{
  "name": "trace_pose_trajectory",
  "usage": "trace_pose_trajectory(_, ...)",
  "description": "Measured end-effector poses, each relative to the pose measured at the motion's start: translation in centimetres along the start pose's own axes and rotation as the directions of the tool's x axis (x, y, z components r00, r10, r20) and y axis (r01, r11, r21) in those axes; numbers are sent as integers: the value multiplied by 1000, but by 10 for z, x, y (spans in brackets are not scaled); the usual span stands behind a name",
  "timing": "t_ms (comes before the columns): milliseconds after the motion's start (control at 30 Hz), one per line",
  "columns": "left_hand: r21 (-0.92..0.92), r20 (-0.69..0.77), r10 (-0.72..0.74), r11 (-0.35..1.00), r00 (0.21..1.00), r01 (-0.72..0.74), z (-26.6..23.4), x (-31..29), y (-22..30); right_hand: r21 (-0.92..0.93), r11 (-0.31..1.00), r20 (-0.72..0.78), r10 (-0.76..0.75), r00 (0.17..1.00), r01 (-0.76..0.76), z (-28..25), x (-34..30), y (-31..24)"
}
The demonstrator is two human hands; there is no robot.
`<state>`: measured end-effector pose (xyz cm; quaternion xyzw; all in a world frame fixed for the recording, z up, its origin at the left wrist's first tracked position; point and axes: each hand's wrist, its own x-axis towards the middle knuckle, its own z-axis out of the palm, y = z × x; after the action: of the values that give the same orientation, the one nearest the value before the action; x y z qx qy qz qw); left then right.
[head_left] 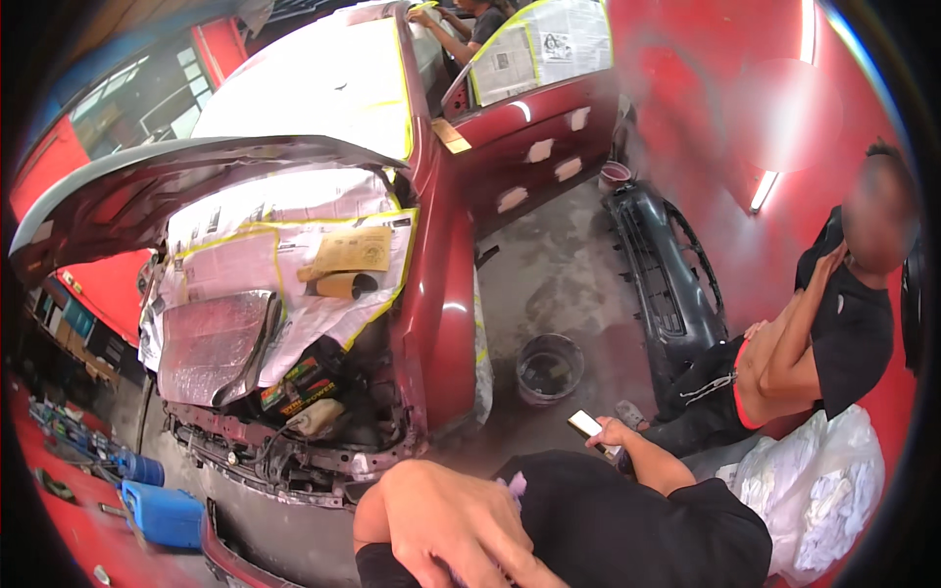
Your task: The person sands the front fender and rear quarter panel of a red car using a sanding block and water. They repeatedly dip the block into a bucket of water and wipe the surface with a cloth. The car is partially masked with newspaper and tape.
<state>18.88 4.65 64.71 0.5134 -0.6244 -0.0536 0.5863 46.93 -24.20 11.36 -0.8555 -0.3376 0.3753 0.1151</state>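
Note:
My left hand point(453, 524) is close up at the lower middle, fingers bent downward over my black shirt point(627, 519). Bits of a pale purple crumpled piece point(517, 484) show past its edge and between the fingers; most of it is covered. Farther right, my right hand point(616, 433) holds a phone point(585, 423) with a bright screen, tilted outward. Ahead to the left stands a dark red car point(446, 284), hood point(255, 157) raised. Masking paper point(211, 269) with yellow tape covers part of the engine bay, and brown sandpaper sheets point(355, 250) lie on it.
A black bumper point(676, 269) leans by the red wall, near a dark bucket point(549, 369) on the floor. A person point(784, 343) sits at right, beside a clear plastic bag point(818, 490). Another person point(480, 22) works at the open car door point(549, 137). A blue jerrycan point(169, 516) stands lower left.

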Motion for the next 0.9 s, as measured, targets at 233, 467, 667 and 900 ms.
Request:
trace_pose_trajectory(233, 73, -18, -24, 997, 1000, 26, 19, -18, -9, -50, 999, 70, -2, 998, 6, 10, 18, -1)
trace_pose_trajectory(467, -234, -767, -420, 887, 486, 398, 37, -162, -71, -36, 999, 97, 2, 995, 1, 17, 19, 2)
trace_pose_trajectory(667, -681, -716, -662, 593, -222, 429, 156, -317, -171, -72, 995, 106, -60, 993, 68, 31, -6, 18)
trace_pose_trajectory(900, -894, -240, -676, 434, -697, -114, 303, -372, -211, -79, 991, 274, -86, 958, 112, 2, -25, 3)
